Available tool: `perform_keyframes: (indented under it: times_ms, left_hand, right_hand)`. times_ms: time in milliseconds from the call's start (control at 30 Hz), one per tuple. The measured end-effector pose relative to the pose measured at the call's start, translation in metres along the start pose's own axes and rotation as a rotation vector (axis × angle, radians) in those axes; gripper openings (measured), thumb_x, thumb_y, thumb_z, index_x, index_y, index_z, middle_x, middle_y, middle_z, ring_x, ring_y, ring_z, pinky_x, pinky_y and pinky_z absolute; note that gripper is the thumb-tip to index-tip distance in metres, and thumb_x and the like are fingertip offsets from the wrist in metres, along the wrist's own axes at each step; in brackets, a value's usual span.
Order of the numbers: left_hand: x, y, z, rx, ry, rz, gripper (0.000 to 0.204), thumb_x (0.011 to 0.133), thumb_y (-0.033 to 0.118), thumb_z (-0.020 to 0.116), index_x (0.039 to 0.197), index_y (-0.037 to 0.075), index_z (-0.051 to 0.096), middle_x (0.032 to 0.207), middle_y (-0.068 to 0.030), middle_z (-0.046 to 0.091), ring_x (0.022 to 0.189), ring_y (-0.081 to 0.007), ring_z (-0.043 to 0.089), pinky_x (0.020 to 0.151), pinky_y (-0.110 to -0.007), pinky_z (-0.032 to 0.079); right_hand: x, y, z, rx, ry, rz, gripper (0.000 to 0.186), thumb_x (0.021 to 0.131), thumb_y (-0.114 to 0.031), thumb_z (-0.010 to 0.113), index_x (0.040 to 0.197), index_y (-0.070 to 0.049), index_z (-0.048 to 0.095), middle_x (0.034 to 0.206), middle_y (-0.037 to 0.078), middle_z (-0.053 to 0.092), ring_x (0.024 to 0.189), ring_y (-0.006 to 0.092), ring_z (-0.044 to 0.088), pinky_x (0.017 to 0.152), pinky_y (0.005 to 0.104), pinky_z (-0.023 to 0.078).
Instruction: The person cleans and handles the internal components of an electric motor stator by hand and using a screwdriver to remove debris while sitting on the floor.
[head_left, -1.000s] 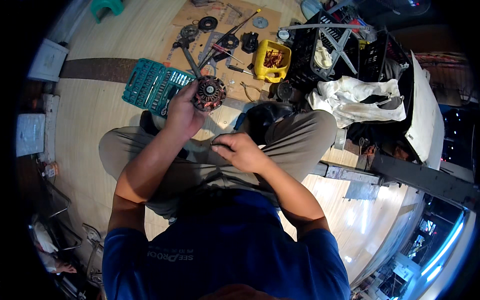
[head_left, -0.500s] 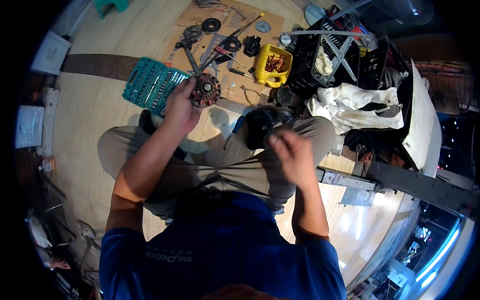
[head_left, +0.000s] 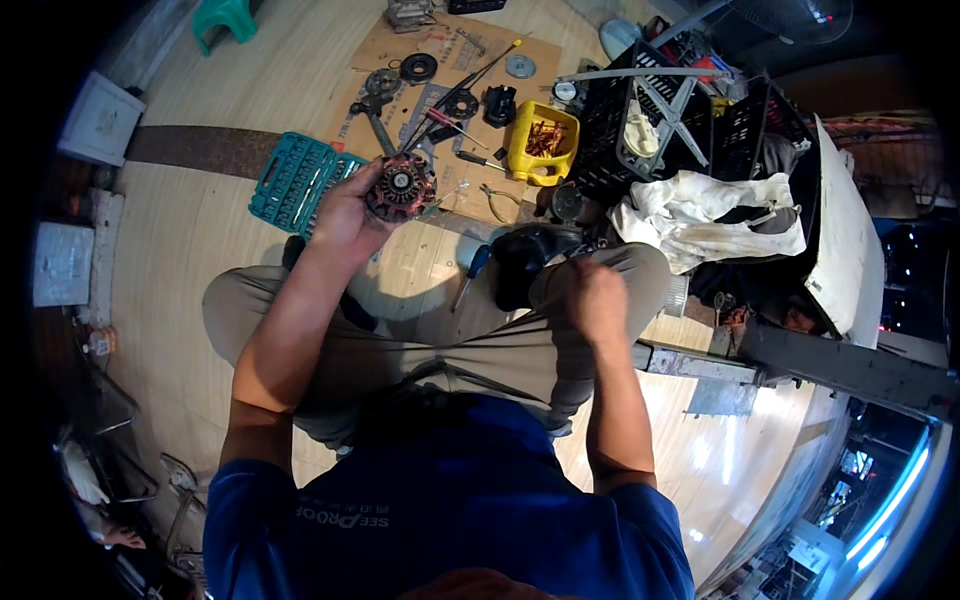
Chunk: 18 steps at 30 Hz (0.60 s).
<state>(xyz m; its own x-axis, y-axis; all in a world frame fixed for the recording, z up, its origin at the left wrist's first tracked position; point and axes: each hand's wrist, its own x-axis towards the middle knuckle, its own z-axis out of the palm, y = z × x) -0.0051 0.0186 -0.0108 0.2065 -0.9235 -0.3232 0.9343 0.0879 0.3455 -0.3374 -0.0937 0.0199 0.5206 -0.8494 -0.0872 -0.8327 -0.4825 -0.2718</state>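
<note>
My left hand (head_left: 350, 215) grips a round motor stator with copper windings (head_left: 399, 189), held up in front of my left knee. My right hand (head_left: 597, 296) is over my right knee, fingers curled, right beside a dark round motor housing (head_left: 525, 258) on the floor; whether it holds anything I cannot tell. A blue-handled screwdriver (head_left: 470, 274) lies on the floor between my knees.
A cardboard sheet (head_left: 440, 80) carries round motor parts, screwdrivers and pliers. A teal socket set case (head_left: 295, 180) lies left of it. A yellow tub (head_left: 541, 143), black crates (head_left: 640, 130), a white cloth (head_left: 720, 215) and a white panel (head_left: 845, 240) stand at the right.
My right hand has left my lap and swung right and forward to my right knee by the dark housing. The left hand keeps the stator almost in place.
</note>
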Motion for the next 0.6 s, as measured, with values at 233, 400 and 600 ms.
perform_keyframes:
  times_ms: [233, 400, 600]
  left_hand:
    - [0.014, -0.004, -0.010, 0.112, 0.133, 0.225, 0.035, 0.103, 0.024, 0.042, 0.124, -0.002, 0.053, 0.122, -0.0179, 0.062, 0.114, -0.0306, 0.060, 0.100, -0.047, 0.047]
    - [0.019, -0.007, -0.004, 0.001, 0.325, 0.324, 0.037, 0.103, 0.024, 0.041, 0.128, -0.003, 0.049, 0.129, -0.0206, 0.057, 0.119, -0.0357, 0.056, 0.105, -0.053, 0.042]
    - [0.011, 0.013, 0.004, -0.068, 0.206, 0.116, 0.038, 0.104, 0.024, 0.039, 0.129, -0.004, 0.047, 0.135, -0.0226, 0.051, 0.122, -0.0387, 0.053, 0.107, -0.055, 0.041]
  right_hand:
    - [-0.054, -0.033, -0.102, 0.298, -0.106, -0.178, 0.008, 0.088, -0.010, 0.064, 0.092, -0.005, 0.068, 0.082, 0.018, 0.066, 0.074, 0.0366, 0.064, 0.065, 0.0424, 0.052]
    - [-0.101, -0.065, -0.057, 0.584, -0.441, -0.645, 0.011, 0.081, -0.009, 0.071, 0.091, -0.006, 0.069, 0.078, 0.013, 0.067, 0.071, 0.0311, 0.065, 0.064, 0.0384, 0.053]
    - [-0.105, -0.004, 0.014, -0.117, -0.392, -0.304, 0.013, 0.079, -0.011, 0.057, 0.083, -0.011, 0.069, 0.077, 0.017, 0.066, 0.073, 0.0330, 0.066, 0.065, 0.0447, 0.051]
